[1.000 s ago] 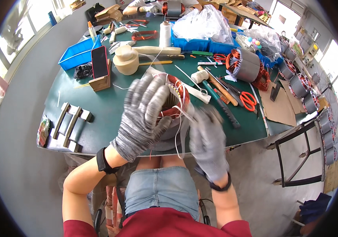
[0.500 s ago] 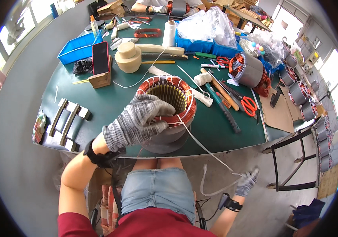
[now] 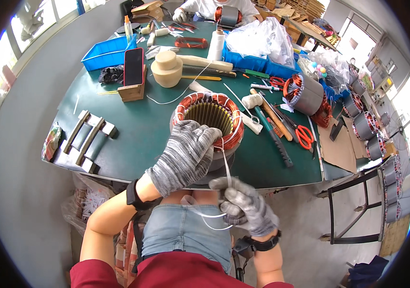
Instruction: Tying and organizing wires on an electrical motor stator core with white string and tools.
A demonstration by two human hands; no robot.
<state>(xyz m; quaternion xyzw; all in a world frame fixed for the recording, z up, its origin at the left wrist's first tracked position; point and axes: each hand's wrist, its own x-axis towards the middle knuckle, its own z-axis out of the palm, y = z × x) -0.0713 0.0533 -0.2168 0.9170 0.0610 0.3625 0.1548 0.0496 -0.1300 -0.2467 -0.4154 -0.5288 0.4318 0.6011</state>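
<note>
A motor stator [image 3: 178, 111] stands upright at the table's near edge, its copper winding ring [image 3: 236, 128] tied round with white cord. My gloved left hand [image 3: 183, 156] lies against the near side of the ring, its fingers closed in a pinch where the white lacing cord [image 3: 227, 168] leaves the winding. Below and to the right, over my lap, my gloved right hand [image 3: 250, 206] is closed on the same cord, slightly blurred. The cord runs taut between both hands, and its loose end loops left of the right hand.
Right of the stator lie a mallet [image 3: 274, 137], red-handled scissors [image 3: 304, 137] and another stator [image 3: 306, 95]. A phone [image 3: 133, 67] on a wooden stand, a cord spool [image 3: 216, 45] and blue bins [image 3: 100, 56] stand farther back. A metal-and-white frame [image 3: 87, 137] lies left. Another person works across the table.
My right hand has come from far out at the right to just below the stator, and the cord hangs in a loop. My left hand's fingers have drawn out of the bore to the ring's near edge.
</note>
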